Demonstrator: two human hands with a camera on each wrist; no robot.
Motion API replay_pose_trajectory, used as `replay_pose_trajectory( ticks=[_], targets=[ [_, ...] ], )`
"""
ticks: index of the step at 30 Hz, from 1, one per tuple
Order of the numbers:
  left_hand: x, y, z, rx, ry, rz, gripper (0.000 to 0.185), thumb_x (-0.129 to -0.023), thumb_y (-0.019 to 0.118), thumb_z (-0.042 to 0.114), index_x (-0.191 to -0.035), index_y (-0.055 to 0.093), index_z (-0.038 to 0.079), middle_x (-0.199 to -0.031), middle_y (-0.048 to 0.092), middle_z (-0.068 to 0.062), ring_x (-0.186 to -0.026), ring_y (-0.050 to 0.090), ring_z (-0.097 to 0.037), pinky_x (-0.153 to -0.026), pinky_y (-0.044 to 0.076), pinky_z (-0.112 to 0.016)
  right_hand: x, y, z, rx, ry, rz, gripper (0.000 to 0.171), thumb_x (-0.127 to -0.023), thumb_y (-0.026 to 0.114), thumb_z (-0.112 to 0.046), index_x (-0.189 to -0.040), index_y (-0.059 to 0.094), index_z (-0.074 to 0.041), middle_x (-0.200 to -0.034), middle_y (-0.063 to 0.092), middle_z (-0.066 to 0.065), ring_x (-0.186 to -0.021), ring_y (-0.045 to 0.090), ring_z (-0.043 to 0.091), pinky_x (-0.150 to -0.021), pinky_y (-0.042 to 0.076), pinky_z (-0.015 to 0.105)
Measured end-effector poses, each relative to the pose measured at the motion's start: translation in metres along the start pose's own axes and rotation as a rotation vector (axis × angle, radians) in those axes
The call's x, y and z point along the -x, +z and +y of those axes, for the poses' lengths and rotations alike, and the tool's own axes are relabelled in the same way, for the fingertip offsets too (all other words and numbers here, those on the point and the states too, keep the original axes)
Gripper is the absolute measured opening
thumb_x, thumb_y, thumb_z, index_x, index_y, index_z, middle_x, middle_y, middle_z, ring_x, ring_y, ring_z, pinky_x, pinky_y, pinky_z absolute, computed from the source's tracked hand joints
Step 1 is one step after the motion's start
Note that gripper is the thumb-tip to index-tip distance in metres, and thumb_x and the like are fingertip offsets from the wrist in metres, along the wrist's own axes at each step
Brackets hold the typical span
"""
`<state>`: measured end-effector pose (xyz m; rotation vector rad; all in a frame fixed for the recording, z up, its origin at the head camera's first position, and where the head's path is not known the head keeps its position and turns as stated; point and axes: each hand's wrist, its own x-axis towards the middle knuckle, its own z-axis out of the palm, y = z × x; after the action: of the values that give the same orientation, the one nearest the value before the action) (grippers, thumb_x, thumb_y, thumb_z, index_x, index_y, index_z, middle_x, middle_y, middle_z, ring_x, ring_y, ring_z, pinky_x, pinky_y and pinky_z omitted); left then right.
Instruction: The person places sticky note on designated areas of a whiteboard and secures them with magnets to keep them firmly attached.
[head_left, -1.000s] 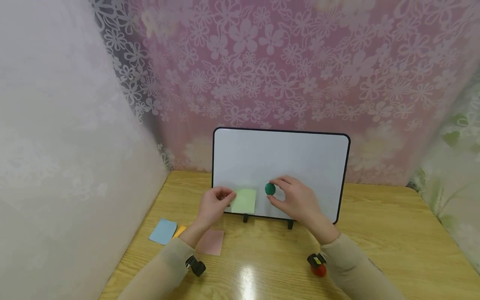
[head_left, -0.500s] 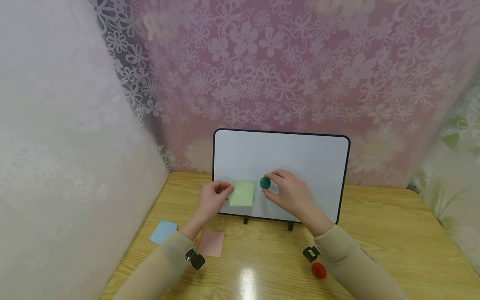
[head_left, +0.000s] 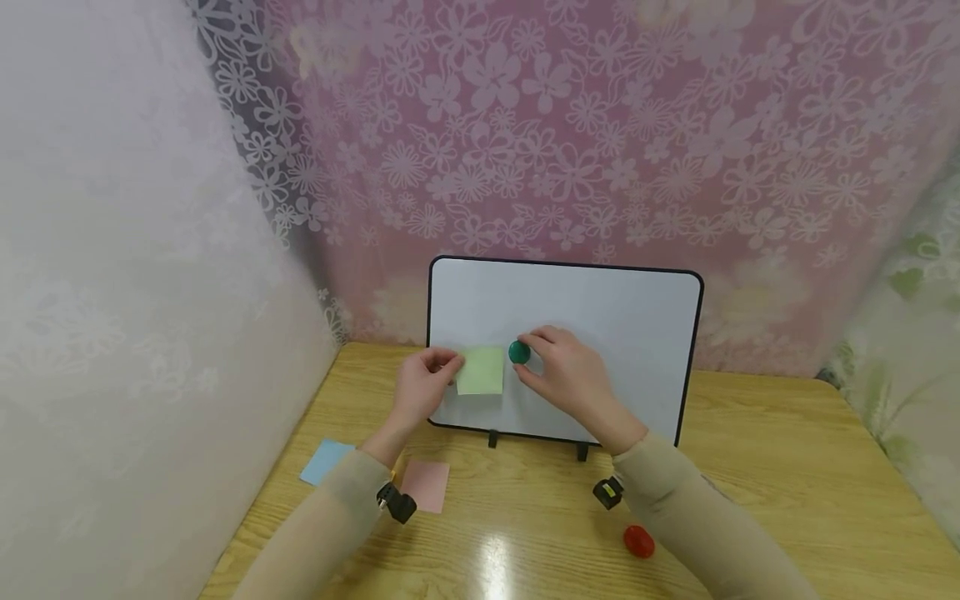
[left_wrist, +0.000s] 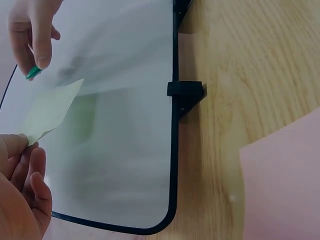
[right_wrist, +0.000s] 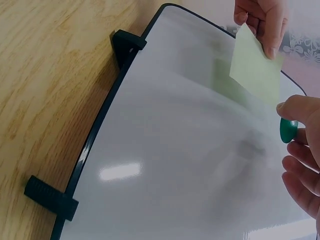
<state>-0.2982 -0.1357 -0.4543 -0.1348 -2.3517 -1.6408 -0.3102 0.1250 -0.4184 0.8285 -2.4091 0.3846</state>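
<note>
A white board in a black frame stands upright on the wooden table. My left hand pinches the left edge of a light green sticky note and holds it against the board's lower left part. In the left wrist view the note runs up from my fingers. My right hand pinches a round green magnet just right of the note's top corner. In the right wrist view the magnet sits below the note, close to the board.
On the table in front of the board lie a blue note, a pink note with an orange one peeking beside it, and a red magnet. Flowered curtains close off the back and both sides.
Both hands have risen up the board and shifted a little left. The green note and the green magnet went with them, and the magnet is now closer to the note's top right corner.
</note>
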Motion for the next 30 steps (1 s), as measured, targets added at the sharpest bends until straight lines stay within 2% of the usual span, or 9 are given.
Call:
replay_pose_trajectory(
  ticks=[4,11,17,21,25,30],
  targets=[
    [-0.008,0.000,-0.001,0.022,0.015,0.030,0.013,-0.100,0.079,0.019,-0.103,0.082,0.007,-0.085,0.076,-0.003,-0.071,0.069,-0.018,-0.060,0.051,-0.027,-0.006,0.004,-0.002,0.006,0.001,0.003,0.041,-0.090,0.089,-0.032,-0.122,0.079,-0.009,-0.116,0.073,0.008,-0.102,0.071,0.027,-0.073,0.063,0.041],
    [-0.018,-0.001,0.003,0.032,0.081,0.071,0.014,-0.099,0.080,0.018,-0.103,0.083,0.006,-0.083,0.076,-0.006,-0.069,0.068,-0.018,-0.057,0.049,-0.026,-0.016,0.007,-0.008,0.002,-0.001,0.045,0.043,-0.089,0.090,-0.030,-0.124,0.078,-0.006,-0.116,0.072,0.008,-0.101,0.070,0.028,-0.073,0.062,0.040],
    [-0.021,0.000,0.008,0.043,0.070,0.095,0.014,-0.100,0.080,0.019,-0.103,0.082,0.006,-0.084,0.076,-0.006,-0.071,0.066,-0.019,-0.057,0.050,-0.025,-0.025,0.010,-0.013,0.026,-0.008,0.090,0.046,-0.089,0.091,-0.031,-0.125,0.078,-0.006,-0.116,0.073,0.009,-0.101,0.070,0.028,-0.076,0.063,0.040],
    [-0.026,0.002,0.010,0.033,0.091,0.114,0.014,-0.100,0.080,0.017,-0.103,0.082,0.004,-0.086,0.077,-0.006,-0.071,0.065,-0.019,-0.058,0.051,-0.024,-0.030,0.010,-0.016,0.026,-0.012,0.094,0.046,-0.089,0.090,-0.030,-0.125,0.078,-0.005,-0.116,0.073,0.010,-0.102,0.070,0.029,-0.079,0.062,0.041],
    [-0.031,0.002,0.013,0.011,0.115,0.114,0.014,-0.100,0.079,0.018,-0.104,0.082,0.005,-0.087,0.077,-0.005,-0.070,0.064,-0.017,-0.057,0.050,-0.024,-0.037,0.009,-0.019,0.038,-0.014,0.090,0.043,-0.091,0.088,-0.030,-0.125,0.078,-0.005,-0.116,0.073,0.010,-0.102,0.070,0.029,-0.081,0.062,0.041],
    [-0.037,-0.002,0.020,0.031,0.127,0.103,0.016,-0.102,0.077,0.020,-0.105,0.082,0.005,-0.090,0.077,-0.006,-0.072,0.065,-0.018,-0.058,0.051,-0.025,-0.050,0.004,-0.020,0.057,-0.014,0.093,0.042,-0.092,0.087,-0.030,-0.124,0.078,-0.004,-0.116,0.073,0.010,-0.102,0.070,0.029,-0.081,0.062,0.040]
  ],
)
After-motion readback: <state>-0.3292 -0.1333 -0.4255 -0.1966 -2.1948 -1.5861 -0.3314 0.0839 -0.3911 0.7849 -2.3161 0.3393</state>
